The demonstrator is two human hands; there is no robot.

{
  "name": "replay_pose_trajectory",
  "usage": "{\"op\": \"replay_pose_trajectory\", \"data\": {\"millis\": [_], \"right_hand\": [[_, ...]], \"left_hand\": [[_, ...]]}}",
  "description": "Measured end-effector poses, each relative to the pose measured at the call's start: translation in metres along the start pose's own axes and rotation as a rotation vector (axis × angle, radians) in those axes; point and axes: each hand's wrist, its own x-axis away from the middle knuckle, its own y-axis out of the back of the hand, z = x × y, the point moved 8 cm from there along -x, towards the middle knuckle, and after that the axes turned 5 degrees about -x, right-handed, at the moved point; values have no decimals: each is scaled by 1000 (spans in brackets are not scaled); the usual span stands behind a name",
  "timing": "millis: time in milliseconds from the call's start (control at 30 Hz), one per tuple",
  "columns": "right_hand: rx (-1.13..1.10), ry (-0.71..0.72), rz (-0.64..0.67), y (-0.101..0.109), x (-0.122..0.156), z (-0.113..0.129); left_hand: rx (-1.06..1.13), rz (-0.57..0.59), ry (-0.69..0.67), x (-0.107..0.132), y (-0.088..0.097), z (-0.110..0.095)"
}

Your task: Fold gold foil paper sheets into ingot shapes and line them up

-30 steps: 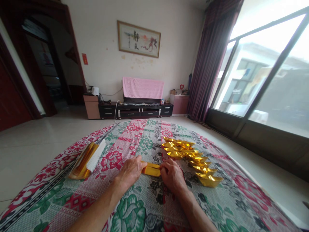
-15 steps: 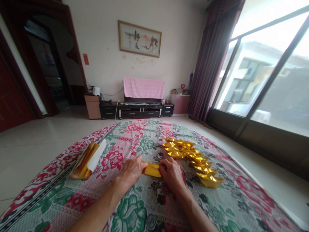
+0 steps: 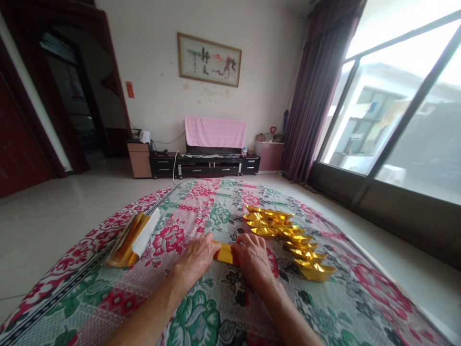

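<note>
A folded strip of gold foil paper [image 3: 225,253] lies on the patterned cloth between my two hands. My left hand [image 3: 200,252] grips its left end, fingers closed with the thumb against the edge. On the right end, my right hand [image 3: 253,257] has its fingers bent and pressed together over the paper, hiding that end. To the right stand several folded gold paper ingots [image 3: 315,270] in overlapping rows. A stack of gold and white paper sheets [image 3: 134,239] rests to the left, apart from my hands.
The floral tablecloth [image 3: 196,317] covers a round-edged table. Beyond it, a low black TV cabinet [image 3: 212,167] stands against the wall, with a pink cloth [image 3: 216,130] over the screen. Windows [image 3: 403,125] and a purple curtain [image 3: 309,96] are on the right.
My right hand has shifted slightly left along the gold paper and covers more of its right end. My left hand stays at the left end.
</note>
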Motion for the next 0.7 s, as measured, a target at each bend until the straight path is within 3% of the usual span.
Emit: {"op": "replay_pose_trajectory", "data": {"millis": [367, 700], "right_hand": [[148, -83, 199, -10, -7, 14], [176, -105, 25, -10, 11, 28]], "left_hand": [[-10, -36, -11, -3, -8, -1], [-1, -66, -14, 0, -4, -1]]}}
